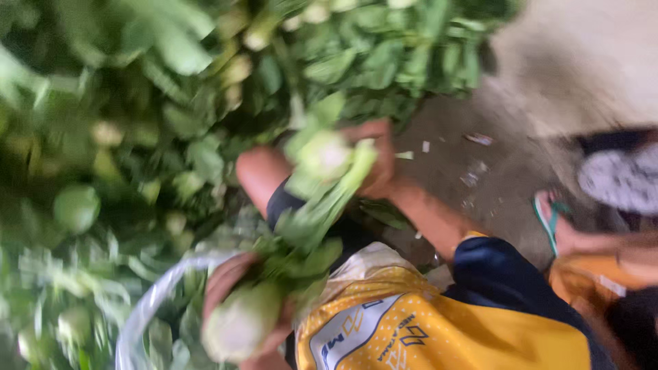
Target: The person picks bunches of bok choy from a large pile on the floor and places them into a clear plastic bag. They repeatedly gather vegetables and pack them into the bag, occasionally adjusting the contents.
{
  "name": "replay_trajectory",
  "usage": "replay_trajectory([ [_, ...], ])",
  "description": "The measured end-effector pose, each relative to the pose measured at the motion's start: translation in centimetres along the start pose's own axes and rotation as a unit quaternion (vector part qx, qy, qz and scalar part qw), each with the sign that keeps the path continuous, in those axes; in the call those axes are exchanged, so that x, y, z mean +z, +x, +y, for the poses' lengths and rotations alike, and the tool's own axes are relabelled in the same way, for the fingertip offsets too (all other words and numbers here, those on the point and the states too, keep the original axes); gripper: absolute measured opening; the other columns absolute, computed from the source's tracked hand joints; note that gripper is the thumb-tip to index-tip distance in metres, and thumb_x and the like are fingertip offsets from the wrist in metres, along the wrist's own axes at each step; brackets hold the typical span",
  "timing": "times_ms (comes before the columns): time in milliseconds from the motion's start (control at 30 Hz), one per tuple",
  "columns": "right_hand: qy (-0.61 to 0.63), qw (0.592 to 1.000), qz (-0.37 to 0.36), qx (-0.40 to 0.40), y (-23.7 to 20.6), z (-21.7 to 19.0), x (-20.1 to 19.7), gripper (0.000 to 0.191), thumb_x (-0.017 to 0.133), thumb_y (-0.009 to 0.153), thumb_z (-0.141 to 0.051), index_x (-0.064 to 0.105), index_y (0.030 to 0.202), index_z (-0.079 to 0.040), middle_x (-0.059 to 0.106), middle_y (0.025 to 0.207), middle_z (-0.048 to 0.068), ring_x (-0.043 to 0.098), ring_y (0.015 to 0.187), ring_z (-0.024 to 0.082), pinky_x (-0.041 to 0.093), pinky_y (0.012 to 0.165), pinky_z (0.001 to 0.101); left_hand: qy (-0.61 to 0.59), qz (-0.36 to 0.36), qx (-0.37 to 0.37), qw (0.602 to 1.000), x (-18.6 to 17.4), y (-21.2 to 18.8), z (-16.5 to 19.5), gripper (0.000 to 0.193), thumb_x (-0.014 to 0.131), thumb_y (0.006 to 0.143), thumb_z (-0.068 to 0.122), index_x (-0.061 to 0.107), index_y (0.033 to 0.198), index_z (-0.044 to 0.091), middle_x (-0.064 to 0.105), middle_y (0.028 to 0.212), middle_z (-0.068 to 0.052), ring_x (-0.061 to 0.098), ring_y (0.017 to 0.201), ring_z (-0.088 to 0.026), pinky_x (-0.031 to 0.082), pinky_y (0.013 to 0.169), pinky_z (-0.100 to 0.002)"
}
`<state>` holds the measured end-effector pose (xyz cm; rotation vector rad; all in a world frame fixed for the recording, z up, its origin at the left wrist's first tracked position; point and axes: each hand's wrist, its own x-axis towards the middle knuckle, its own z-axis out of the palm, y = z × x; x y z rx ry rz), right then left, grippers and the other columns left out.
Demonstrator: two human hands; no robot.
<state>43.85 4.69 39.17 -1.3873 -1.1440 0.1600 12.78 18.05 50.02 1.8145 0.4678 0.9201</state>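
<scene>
Head view: the left hand is wrapped around a pale green round leafy vegetable over a white plastic basin rim; the right hand clasps another pale leafy head (image blurred). Good practice is probably a firm grip at the bulb, with leaves kept clear of the heaped green vegetable pile.

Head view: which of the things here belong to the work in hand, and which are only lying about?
In hand:
- left hand holding a pale green vegetable
- right hand holding a leafy vegetable
- pile of greens
- white basin rim

Lying about:
- scraps on the ground
- green sandal
</scene>
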Motion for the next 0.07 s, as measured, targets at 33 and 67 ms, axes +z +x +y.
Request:
replay_trajectory([
  [33, -0.005, 1.0, -0.019, 0.005, -1.0, -0.6, 0.7, 0.071, 0.094, 0.088, -0.031, 0.043, 0.132, -0.008, 0.057, 0.123, 0.011, 0.062, 0.115, 0.017, 0.053, 0.104, 0.0351, 0.02, -0.018, 0.006, 1.0, -1.0, -0.2, 0.4, 0.076, 0.083, 0.078, 0.037, 0.052, 0.14, 0.004, 0.064, 0.134, -0.018, 0.066, 0.122, -0.031, 0.052, 0.11, -0.043],
  [67, -0.019, 1.0, -0.005, 0.003, 5.0, 4.0, -0.9, 0.071, 0.094, 0.088, -0.031, 0.043, 0.132, -0.008, 0.057, 0.123, 0.011, 0.062, 0.115, 0.017, 0.053, 0.104, 0.0351, 0.009, -0.032, 0.017, 0.999, -0.8, -0.4, 0.1, 0.076, 0.083, 0.078, 0.037, 0.052, 0.14, 0.004, 0.064, 0.134, -0.018, 0.066, 0.122, -0.031, 0.052, 0.11, -0.043],
])
